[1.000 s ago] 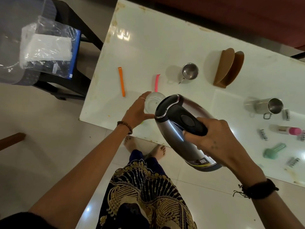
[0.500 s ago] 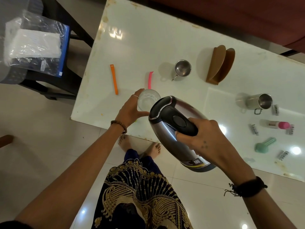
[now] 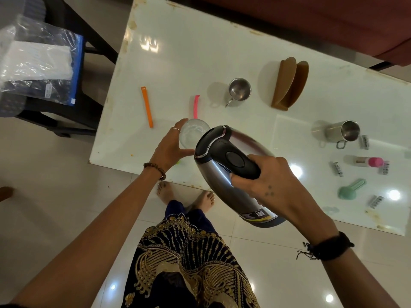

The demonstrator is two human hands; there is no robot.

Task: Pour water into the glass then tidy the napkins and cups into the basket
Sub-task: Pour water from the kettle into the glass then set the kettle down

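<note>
A clear glass [image 3: 193, 132] stands near the front edge of the white table [image 3: 200, 54]. My left hand [image 3: 169, 146] grips it from the left side. A steel kettle [image 3: 224, 174] with a black lid and handle is tilted toward the glass, its spout end hidden over the rim. My right hand [image 3: 264, 185] grips the kettle's black handle. Two steel cups are on the table: a small one [image 3: 239, 89] upright at the middle, a larger mug [image 3: 343, 134] lying on its side at the right. A bag of white napkins [image 3: 37, 61] lies in a grey basket [image 3: 10, 103] on a black chair at the left.
A brown wooden napkin holder [image 3: 289, 83] stands behind the kettle. An orange strip [image 3: 147, 106] and a pink strip [image 3: 196, 106] lie left of the cups. A pink-capped bottle [image 3: 369, 161], a green scoop [image 3: 351, 189] and several small clips lie at the right. My feet [image 3: 184, 196] are at the table's edge.
The view has drifted a little, so the table sits slightly lower and more to the left. Both hands keep their hold; the kettle stays tilted over the glass.
</note>
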